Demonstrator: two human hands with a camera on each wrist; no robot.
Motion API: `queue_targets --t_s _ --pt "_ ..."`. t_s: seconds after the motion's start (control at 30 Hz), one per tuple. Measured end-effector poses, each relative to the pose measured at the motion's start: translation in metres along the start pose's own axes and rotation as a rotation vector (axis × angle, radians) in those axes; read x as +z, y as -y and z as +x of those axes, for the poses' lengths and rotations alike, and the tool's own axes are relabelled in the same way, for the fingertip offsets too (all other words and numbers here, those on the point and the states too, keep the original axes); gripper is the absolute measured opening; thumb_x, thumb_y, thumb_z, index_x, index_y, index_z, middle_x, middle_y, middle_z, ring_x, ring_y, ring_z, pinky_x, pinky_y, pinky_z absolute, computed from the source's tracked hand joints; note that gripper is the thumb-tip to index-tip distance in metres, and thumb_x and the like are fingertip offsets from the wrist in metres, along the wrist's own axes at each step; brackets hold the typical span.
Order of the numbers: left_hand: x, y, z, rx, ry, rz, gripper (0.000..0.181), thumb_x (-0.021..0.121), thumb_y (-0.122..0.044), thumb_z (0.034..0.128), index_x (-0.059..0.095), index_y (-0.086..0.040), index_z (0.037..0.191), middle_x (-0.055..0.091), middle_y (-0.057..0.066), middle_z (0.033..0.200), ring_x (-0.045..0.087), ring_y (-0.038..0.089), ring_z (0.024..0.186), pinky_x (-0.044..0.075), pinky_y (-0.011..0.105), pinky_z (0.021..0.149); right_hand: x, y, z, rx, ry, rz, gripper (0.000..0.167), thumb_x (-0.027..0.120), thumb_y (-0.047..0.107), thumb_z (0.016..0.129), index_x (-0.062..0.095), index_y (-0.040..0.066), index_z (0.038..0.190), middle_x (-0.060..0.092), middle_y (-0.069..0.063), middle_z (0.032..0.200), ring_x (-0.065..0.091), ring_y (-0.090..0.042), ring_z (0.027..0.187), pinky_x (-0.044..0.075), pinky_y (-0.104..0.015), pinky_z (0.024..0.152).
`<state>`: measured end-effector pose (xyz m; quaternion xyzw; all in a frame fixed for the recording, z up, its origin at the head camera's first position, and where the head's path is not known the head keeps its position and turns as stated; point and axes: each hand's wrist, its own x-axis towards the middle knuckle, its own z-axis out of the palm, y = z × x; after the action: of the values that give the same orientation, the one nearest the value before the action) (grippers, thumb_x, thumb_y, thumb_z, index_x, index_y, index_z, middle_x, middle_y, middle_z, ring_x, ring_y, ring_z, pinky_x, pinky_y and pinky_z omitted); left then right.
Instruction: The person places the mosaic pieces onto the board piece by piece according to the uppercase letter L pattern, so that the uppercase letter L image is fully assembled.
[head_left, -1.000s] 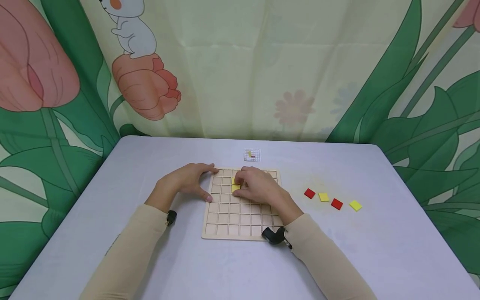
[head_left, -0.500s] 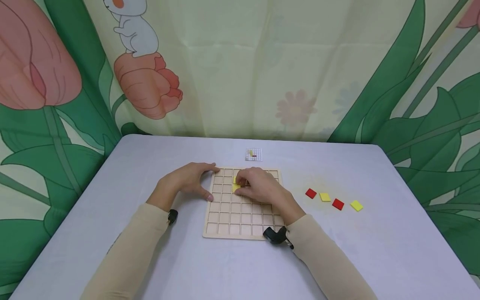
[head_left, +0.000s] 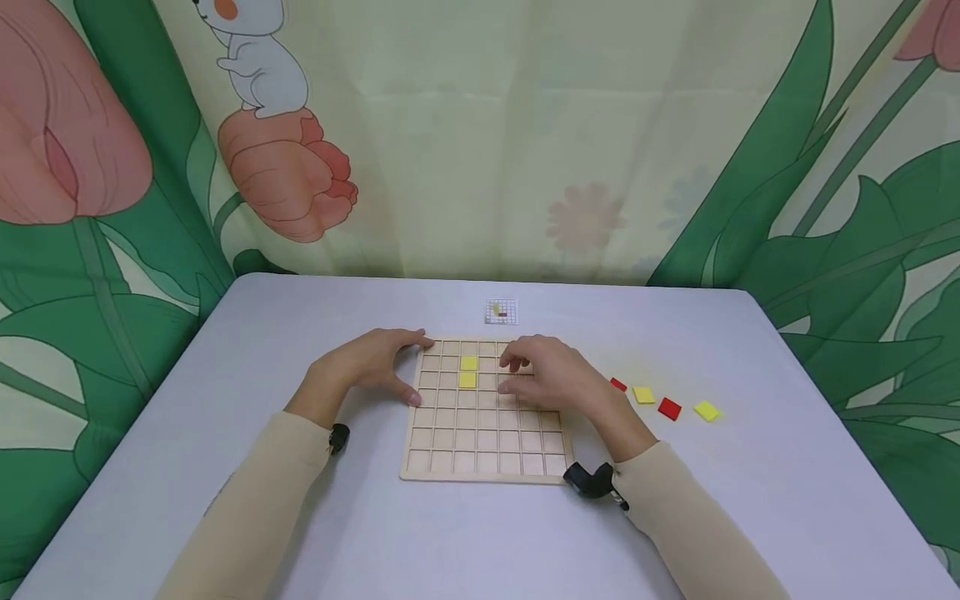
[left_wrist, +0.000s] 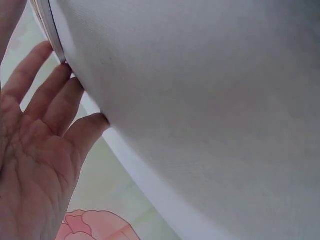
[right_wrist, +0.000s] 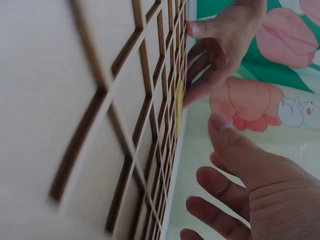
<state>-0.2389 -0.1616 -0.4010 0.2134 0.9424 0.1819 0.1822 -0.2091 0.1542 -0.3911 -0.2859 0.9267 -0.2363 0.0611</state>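
Note:
In the head view, a wooden grid board (head_left: 465, 441) lies on the white table. Two yellow squares (head_left: 468, 380) sit in it, one behind the other, in adjoining cells of one column. My left hand (head_left: 365, 367) touches the board's left edge, thumb and fingers spread apart. Over the board's right part is my right hand (head_left: 558, 375), fingers loosely bent and apart, holding nothing. The right wrist view shows that hand (right_wrist: 260, 185) beside the grid with nothing between thumb and fingers. In the left wrist view, the left hand's fingertips (left_wrist: 47, 47) meet an edge.
To the right of the board lie two red squares (head_left: 670, 408) and two yellow squares (head_left: 707, 411) in a loose row; the right hand partly covers one red square. Behind the board is a small card (head_left: 501, 312) with a printed grid. A patterned curtain (head_left: 450, 167) hangs behind the table.
My right hand has let go at the yellow squares and moved right, so both squares show fully. The left hand stays at the board's edge. The whole view has shifted slightly.

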Motion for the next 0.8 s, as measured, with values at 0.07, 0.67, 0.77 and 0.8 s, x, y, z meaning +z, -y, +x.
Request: queue_targets --t_s 0.07,0.67,0.77,0.8 --pt "0.000 0.003 -0.003 -0.011 -0.004 -0.001 0.100 0.095 -0.049 0.0668 0.050 -0.025 0.153 0.035 0.001 0.167 0.032 0.030 0.153 0.030 0.051 0.124 -0.005 -0.003 -0.005 -0.005 -0.013 0.001 0.042 0.083 0.040 0.087 0.072 0.013 0.117 0.069 0.003 0.102 0.063 -0.018 0.097 0.054 -0.037 0.083" --pt "0.001 0.001 -0.003 -0.011 0.009 -0.034 0.099 0.094 -0.050 0.0681 0.050 -0.026 0.153 0.036 0.003 0.166 0.033 0.031 0.153 0.031 0.052 0.123 -0.051 -0.047 -0.041 -0.041 -0.174 -0.062 0.045 0.087 0.034 0.083 0.071 0.012 0.118 0.070 -0.005 0.109 0.065 -0.027 0.104 0.054 -0.044 0.088" --pt "-0.001 0.000 -0.003 -0.012 0.008 -0.021 0.098 0.094 -0.050 0.0683 0.050 -0.027 0.153 0.035 0.001 0.166 0.033 0.030 0.153 0.032 0.052 0.123 -0.057 -0.052 -0.048 -0.008 -0.168 -0.078 0.044 0.087 0.035 0.084 0.071 0.013 0.119 0.069 -0.004 0.111 0.064 -0.027 0.106 0.055 -0.046 0.090" --pt "-0.002 0.000 -0.003 -0.015 0.006 -0.017 0.098 0.095 -0.050 0.0682 0.050 -0.027 0.153 0.036 0.001 0.166 0.033 0.030 0.153 0.032 0.051 0.123 -0.059 -0.055 -0.050 -0.001 -0.168 -0.083 0.044 0.087 0.035 0.084 0.071 0.013 0.119 0.069 -0.004 0.111 0.064 -0.027 0.107 0.055 -0.046 0.090"
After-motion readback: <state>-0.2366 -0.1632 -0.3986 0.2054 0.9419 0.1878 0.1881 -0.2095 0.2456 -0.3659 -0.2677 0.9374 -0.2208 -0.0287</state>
